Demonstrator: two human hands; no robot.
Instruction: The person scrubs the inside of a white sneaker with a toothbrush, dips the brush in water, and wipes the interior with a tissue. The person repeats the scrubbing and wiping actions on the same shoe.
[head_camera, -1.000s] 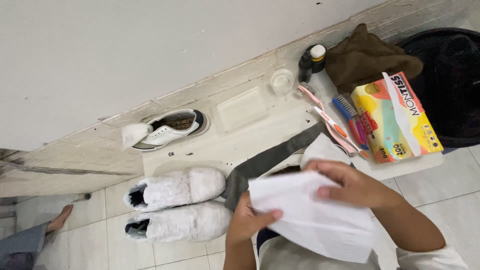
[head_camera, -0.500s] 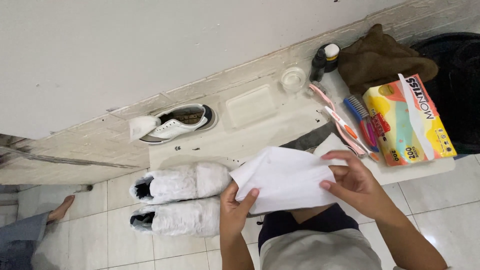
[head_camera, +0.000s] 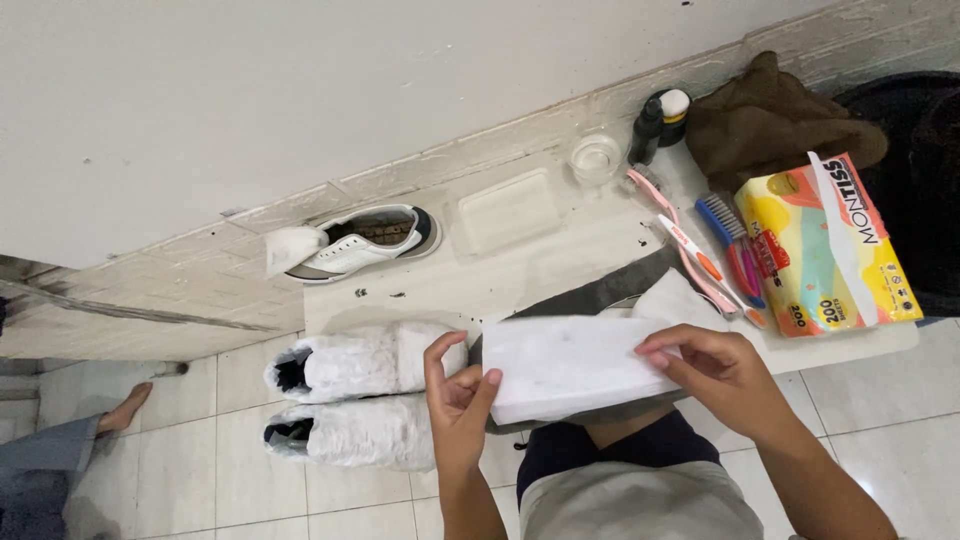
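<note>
Tiled floor; folded tissue (head_camera: 565, 368) pinched between left hand (head_camera: 455, 392), right hand (head_camera: 715, 372) (both closed).

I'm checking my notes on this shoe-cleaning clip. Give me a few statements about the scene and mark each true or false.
1. Both hands hold a folded white tissue. True: the left hand grips its left end, the right hand its right end.
2. Two shoes wrapped in white lie beside the left hand. True.
3. The white sneaker near the wall is wrapped too. False: only its toe has tissue on it.
4. The tissue box lies left of the sneaker. False: it lies far right, beside the brushes.
5. The brown cloth covers the clear tray. False: it lies apart, above the box.
</note>
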